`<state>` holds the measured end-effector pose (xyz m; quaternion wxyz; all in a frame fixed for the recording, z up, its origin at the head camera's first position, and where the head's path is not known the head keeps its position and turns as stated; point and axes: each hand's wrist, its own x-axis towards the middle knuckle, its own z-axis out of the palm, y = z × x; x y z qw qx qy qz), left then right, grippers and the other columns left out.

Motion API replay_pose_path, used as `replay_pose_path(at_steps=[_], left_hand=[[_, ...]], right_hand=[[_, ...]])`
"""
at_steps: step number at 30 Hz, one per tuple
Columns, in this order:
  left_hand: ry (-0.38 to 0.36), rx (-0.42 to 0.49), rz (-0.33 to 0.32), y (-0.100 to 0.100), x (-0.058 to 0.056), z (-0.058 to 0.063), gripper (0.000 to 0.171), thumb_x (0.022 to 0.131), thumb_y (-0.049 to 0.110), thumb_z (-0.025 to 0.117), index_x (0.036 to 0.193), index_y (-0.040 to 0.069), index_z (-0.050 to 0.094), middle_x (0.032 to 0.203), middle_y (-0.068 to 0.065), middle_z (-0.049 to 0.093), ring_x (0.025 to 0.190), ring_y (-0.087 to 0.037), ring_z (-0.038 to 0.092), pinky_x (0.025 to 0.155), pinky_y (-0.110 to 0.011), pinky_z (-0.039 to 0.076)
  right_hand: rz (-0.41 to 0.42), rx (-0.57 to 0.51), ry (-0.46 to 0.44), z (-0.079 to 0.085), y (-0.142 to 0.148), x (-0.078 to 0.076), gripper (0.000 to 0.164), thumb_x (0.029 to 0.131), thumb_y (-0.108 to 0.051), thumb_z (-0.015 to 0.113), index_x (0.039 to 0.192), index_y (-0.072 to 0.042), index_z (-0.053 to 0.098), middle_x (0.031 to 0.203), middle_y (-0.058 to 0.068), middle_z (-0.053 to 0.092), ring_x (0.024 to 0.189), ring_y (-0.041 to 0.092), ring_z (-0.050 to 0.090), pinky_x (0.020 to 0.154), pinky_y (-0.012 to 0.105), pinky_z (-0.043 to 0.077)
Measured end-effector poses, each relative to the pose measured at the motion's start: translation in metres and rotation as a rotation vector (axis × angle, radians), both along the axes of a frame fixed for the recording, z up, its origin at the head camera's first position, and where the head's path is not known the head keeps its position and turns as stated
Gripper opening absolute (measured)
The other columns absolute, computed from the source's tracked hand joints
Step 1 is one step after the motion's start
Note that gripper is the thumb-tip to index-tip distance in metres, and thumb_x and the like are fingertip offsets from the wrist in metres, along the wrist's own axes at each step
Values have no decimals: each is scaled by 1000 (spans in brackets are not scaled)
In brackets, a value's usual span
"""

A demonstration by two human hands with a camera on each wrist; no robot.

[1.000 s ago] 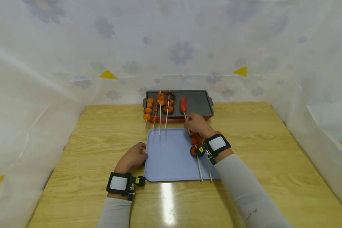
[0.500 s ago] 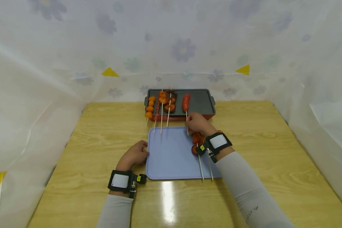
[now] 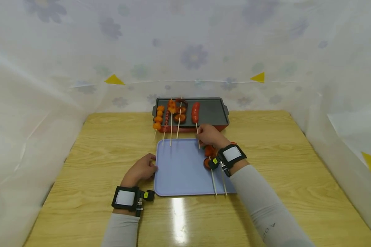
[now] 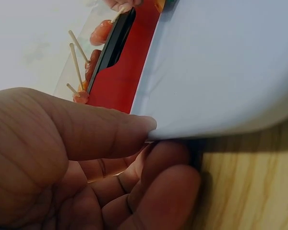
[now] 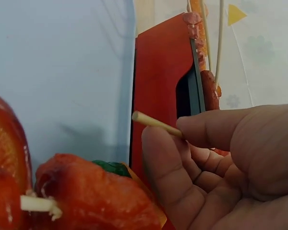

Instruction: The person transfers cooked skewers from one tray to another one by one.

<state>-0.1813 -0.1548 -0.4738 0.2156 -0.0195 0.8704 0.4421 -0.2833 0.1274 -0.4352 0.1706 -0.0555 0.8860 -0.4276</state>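
My right hand [image 3: 210, 134] pinches the stick of a red sausage skewer [image 3: 195, 113] between thumb and fingers. The sausage is over the dark plate of a red-sided grill [image 3: 211, 109]; whether it touches the plate I cannot tell. In the right wrist view, the stick's end [image 5: 156, 122] pokes out past the fingertips. My left hand [image 3: 141, 168] grips the left edge of a pale blue tray [image 3: 179, 171]; in the left wrist view the thumb [image 4: 110, 132] lies on its rim, with fingers below. Under my right wrist, skewers with red food pieces [image 3: 209, 151] lie on the tray, partly hidden.
Several skewers occupy the grill's left side: orange balls [image 3: 158, 119], small pink pieces [image 3: 166, 118], an orange piece [image 3: 171, 106] and brown round slices [image 3: 180, 116]. Their sticks overhang the front edge. A flowered plastic sheet [image 3: 194, 56] stands behind the wooden table [image 3: 111, 137].
The sausage has shifted slightly toward the grill's far edge, and its stick has turned a little straighter. My left hand keeps its hold on the tray. The head view has shifted slightly.
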Motion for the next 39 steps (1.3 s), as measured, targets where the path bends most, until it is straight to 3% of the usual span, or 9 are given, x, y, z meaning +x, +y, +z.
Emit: replay_pose_path(at_steps=[6, 12, 17, 24, 30, 39], left_hand=[[-1, 4, 18, -1, -1, 2, 41, 96, 6, 56, 136, 0, 46, 86, -12, 56, 69, -22, 57, 58, -30, 48], [-5, 44, 37, 1, 2, 1, 39, 95, 4, 56, 133, -1, 47, 84, -12, 54, 68, -22, 56, 57, -30, 48], [-16, 50, 37, 4, 6, -6, 39, 95, 3, 56, 132, -1, 47, 83, -12, 55, 67, -21, 57, 57, -30, 48], [-18, 31, 38, 5, 7, -8, 39, 95, 4, 58, 133, -1, 48, 85, -12, 57, 69, -22, 59, 58, -31, 49], [-12, 24, 37, 4, 5, -3, 40, 95, 4, 57, 134, -1, 47, 86, -12, 56, 70, -22, 58, 59, -31, 49], [-10, 12, 39, 3, 4, 0, 39, 96, 5, 57, 134, 0, 47, 86, -12, 56, 69, -22, 58, 58, -31, 48]], right_hand=[[50, 89, 92, 4, -4, -2, 11, 98, -8, 55, 104, 1, 59, 80, 12, 62, 62, 23, 67, 58, 31, 53], [87, 185, 206, -3, -3, 0, 6, 98, -8, 55, 93, -5, 57, 66, 7, 61, 55, 19, 60, 53, 29, 45], [87, 250, 336, -12, -1, 10, 4, 98, -8, 57, 95, -4, 57, 70, 5, 56, 62, 19, 54, 58, 32, 42], [36, 209, 464, -8, -2, 21, 5, 96, -4, 58, 99, -1, 59, 71, 6, 55, 66, 21, 52, 61, 34, 42], [18, 195, 493, -2, 0, 27, 13, 98, -6, 57, 107, 1, 61, 80, 7, 61, 65, 19, 55, 59, 34, 44], [20, 188, 568, 1, 4, 51, 9, 99, -8, 58, 105, -2, 60, 79, 4, 59, 58, 15, 52, 54, 32, 44]])
